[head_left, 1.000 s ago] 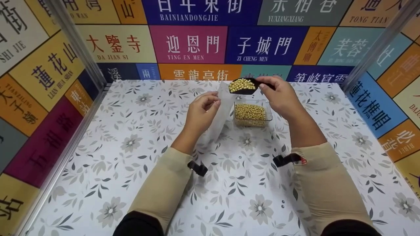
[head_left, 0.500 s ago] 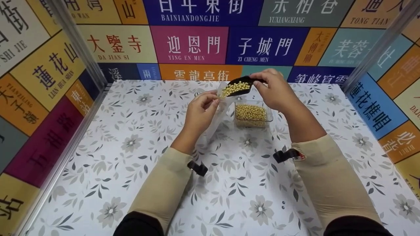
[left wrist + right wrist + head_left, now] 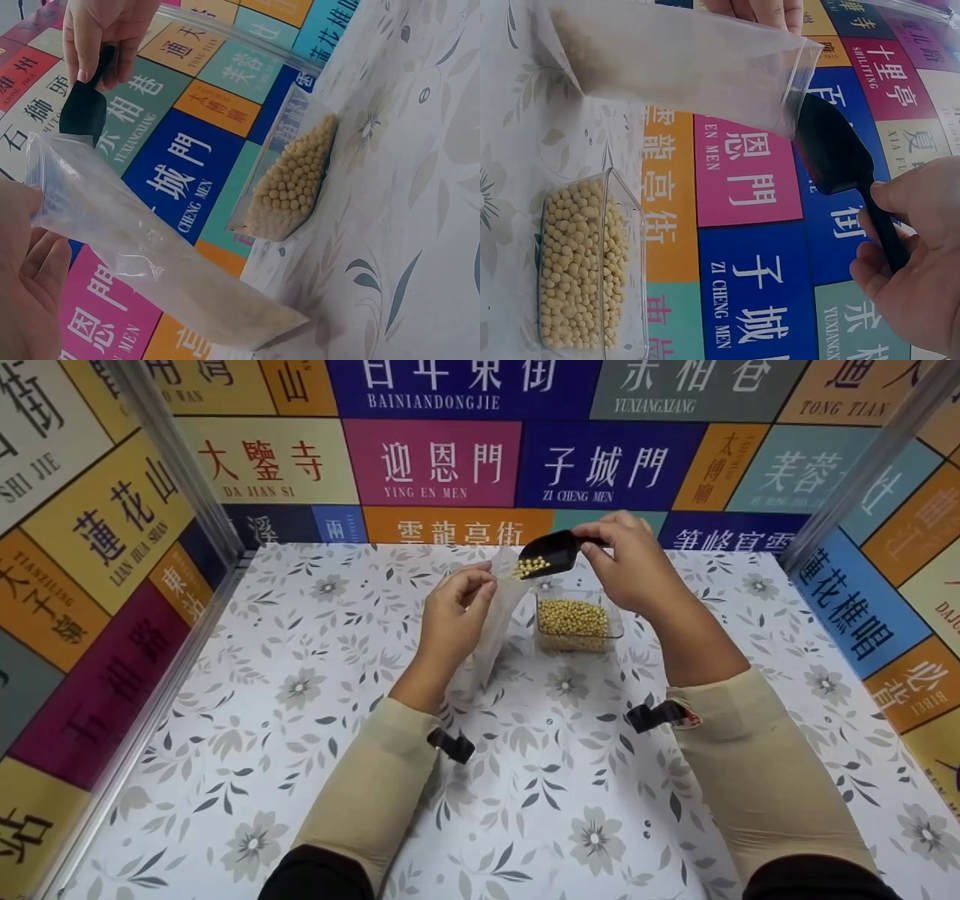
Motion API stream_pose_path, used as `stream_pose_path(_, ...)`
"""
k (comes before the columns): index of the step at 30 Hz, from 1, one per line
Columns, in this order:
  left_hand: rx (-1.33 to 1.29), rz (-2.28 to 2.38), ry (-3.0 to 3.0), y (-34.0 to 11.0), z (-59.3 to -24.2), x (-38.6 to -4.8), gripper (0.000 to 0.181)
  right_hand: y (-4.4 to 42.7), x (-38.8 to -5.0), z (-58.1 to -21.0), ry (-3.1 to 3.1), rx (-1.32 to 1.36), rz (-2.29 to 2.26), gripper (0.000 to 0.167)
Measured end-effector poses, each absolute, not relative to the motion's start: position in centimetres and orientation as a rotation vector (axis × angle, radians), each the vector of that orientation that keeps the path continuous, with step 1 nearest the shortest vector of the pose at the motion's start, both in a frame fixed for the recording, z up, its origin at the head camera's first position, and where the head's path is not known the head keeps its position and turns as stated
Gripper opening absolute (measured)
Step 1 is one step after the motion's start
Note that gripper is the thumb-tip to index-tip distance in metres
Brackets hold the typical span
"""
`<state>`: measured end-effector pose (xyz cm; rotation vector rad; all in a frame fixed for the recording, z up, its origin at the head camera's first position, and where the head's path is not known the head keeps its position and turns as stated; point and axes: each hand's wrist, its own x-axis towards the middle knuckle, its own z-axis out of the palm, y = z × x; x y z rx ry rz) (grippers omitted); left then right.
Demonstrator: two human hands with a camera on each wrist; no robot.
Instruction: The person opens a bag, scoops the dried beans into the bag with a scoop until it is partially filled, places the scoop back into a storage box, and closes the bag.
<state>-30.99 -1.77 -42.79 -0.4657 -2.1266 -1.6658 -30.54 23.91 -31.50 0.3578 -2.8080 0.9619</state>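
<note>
Right grip (image 3: 628,568) pinches a black scoop (image 3: 556,553); left grip (image 3: 454,613), a clear bag (image 3: 500,619). A bean tub (image 3: 577,635) stands near the desk (image 3: 352,817)'s far edge.

My scoop (image 3: 559,552): plain black, blade and handle.
My tub (image 3: 635,292): clear and colourless.
Beans (image 3: 572,617): pale yellow, on my scoop and in my tub.
My bag (image 3: 682,64): milky, see-through; its bottom end seems tan, though the haze of the film leaves me unsure.
Desk (image 3: 495,817): white, printed with grey flowers and darker leaves.
My sleeves (image 3: 367,769): beige, with black straps (image 3: 454,747).
Wall (image 3: 435,499): blocks of navy, pink, orange, teal and yellow, lettered white, red or black.
</note>
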Motion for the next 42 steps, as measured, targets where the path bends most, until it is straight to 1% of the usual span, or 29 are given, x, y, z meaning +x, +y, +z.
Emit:
stream_pose_path(11, -0.443, -1.655, -2.098, -1.9, -42.8, -31.2, 0.012, 23.6, -30.0, -31.0, -2.779, 0.374, 0.890, 0.034)
stream_pose_path(18, -0.435, -1.641, -2.112, -1.9, -42.9, -31.1, 0.013, 25.4, -30.3, -31.5, -2.784, 0.307, 1.076, 0.038)
stream_pose_path(23, -0.430, -1.628, -2.127, -1.9, -43.0, -31.1, 0.014, 28.2, -31.0, -33.1, -2.772, 0.201, 1.219, 0.043)
stream_pose_path(27, -0.418, -1.645, -2.127, -1.8, -42.9, -31.0, 0.013, 30.4, -31.7, -34.9, -2.803, 0.140, 1.213, 0.045)
stream_pose_path(34, -0.413, -1.665, -2.131, -1.7, -42.8, -31.0, 0.012, 32.8, -32.5, -37.6, -2.925, 0.092, 1.000, 0.044)
stream_pose_path(42, -0.412, -1.666, -2.122, -1.7, -42.8, -31.0, 0.012, 33.8, -33.0, -39.6, -2.967, 0.069, 0.823, 0.041)
